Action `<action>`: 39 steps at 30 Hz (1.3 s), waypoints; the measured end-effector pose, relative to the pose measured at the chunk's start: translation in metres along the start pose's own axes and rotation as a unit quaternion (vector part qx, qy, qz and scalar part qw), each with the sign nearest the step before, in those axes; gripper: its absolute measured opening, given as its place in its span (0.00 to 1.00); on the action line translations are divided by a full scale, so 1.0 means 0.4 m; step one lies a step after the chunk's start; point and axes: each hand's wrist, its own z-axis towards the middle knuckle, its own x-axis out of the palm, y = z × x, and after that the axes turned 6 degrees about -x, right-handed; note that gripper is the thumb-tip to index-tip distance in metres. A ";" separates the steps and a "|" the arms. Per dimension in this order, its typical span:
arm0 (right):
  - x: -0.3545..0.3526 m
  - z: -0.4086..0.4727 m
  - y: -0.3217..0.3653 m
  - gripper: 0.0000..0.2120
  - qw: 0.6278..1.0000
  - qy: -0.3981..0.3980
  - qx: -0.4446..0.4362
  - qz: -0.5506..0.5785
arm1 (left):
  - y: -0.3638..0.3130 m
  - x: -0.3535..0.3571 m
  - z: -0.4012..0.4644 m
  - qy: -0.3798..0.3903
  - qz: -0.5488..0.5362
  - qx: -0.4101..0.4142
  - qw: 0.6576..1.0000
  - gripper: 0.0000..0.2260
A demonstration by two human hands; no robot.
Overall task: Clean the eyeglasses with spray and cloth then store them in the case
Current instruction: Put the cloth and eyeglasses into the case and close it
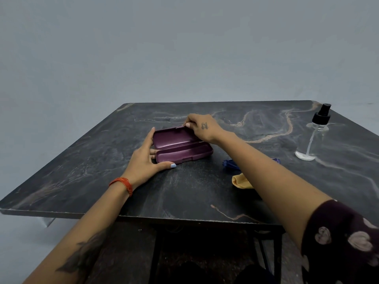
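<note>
**Head view: case held open, glasses waiting beside it**

Head camera looks down on a dark marbled table (82,171). Starting at the left, your left hand (146,158) cups the left end of the purple eyeglass case (182,147), thumb along the front edge and fingers wrapped behind, so it is closed on the case and steadying it. The case sits near the table's middle with its lid raised; no glasses are visible inside, though your right wrist hides the right end of the lid. Your right hand (202,127) pinches the top rim of the lid between fingertips and thumb.

Further right, the blue eyeglasses (230,163) lie on the table, mostly hidden beneath your right forearm, just beside an orange cleaning cloth (241,181). The clear spray bottle (312,136) with a black pump stands upright, well apart near the right edge.

Risks from here, as I judge them: if you let go of the lid it may snap shut. Drawing your right forearm back low could drag the glasses or cloth. A wide reach could topple the tall, narrow bottle.
</note>
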 end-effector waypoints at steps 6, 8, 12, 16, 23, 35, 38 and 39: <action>0.005 0.011 0.006 0.11 1.000 0.009 0.015 -0.017 | -0.003 0.000 0.001 0.001 0.012 -0.010 1.000 0.51; 0.005 0.013 0.009 0.11 0.999 0.008 0.014 -0.036 | -0.002 -0.002 0.001 0.005 0.015 -0.017 1.000 0.52; 0.005 0.005 0.011 0.14 0.996 0.023 -0.004 -0.087 | -0.001 -0.004 0.000 0.010 0.018 -0.028 0.999 0.54; 0.011 -0.001 0.004 0.17 0.995 0.044 -0.014 -0.093 | -0.006 -0.001 -0.003 0.006 0.008 -0.030 0.999 0.50; 0.015 -0.018 -0.011 0.22 0.995 0.035 -0.026 -0.087 | -0.019 0.003 -0.013 -0.008 0.004 -0.024 1.000 0.49; -0.021 -0.076 -0.013 0.25 0.995 0.031 -0.049 -0.085 | -0.030 0.004 -0.026 -0.039 0.046 -0.025 0.998 0.35; -0.036 -0.098 -0.012 0.24 0.996 0.022 -0.053 -0.068 | -0.028 0.002 -0.027 -0.039 0.063 -0.025 0.997 0.34; -0.041 -0.106 -0.013 0.24 0.996 0.019 -0.056 -0.066 | -0.029 0.001 -0.028 -0.039 0.069 -0.021 0.997 0.33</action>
